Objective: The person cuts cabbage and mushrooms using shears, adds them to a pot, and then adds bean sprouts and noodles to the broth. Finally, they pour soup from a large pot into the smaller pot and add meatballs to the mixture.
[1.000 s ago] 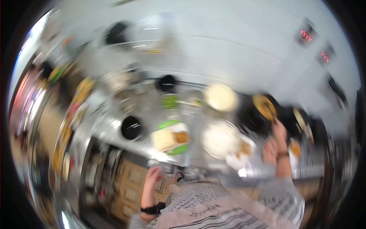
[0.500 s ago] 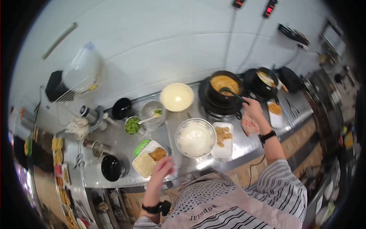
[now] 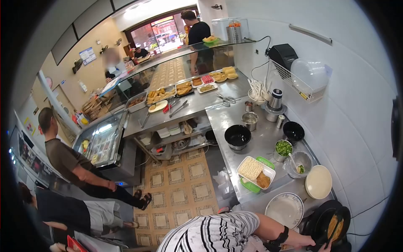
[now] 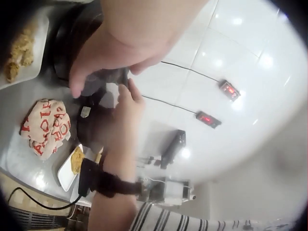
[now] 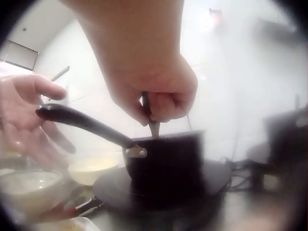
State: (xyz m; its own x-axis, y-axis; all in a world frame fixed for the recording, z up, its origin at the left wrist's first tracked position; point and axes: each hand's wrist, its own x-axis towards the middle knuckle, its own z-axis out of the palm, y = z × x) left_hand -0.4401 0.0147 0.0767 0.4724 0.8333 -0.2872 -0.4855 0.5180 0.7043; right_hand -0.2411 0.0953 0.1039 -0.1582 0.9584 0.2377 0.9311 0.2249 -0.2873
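A dark pot [image 5: 166, 163] of orange-brown sauce [image 3: 332, 227] stands on a hob at the counter's right end in the head view. My right hand [image 5: 159, 89] grips the upright dark handle of a ladle [image 3: 333, 232] that dips into the sauce. Beside the pot's handle [image 5: 84, 124] is my left hand [image 5: 31, 113], its fingers spread and nothing held. In the left wrist view the left hand [image 4: 113, 55] reaches over the pot from above. The right hand [image 4: 129, 103] shows just beyond it there.
A patterned bowl [image 3: 285, 210] and a cream bowl [image 3: 318, 182] stand near the pot. Further along is a white tray [image 3: 272, 173] with a noodle block and a fried piece. A red-lettered cloth [image 4: 45, 129] lies on the counter. People [image 3: 69, 155] stand in the aisle.
The head view has swung left to the shop and aisle. My left hand has moved from the noodle tray to beside the pot. The right hand still holds the ladle.
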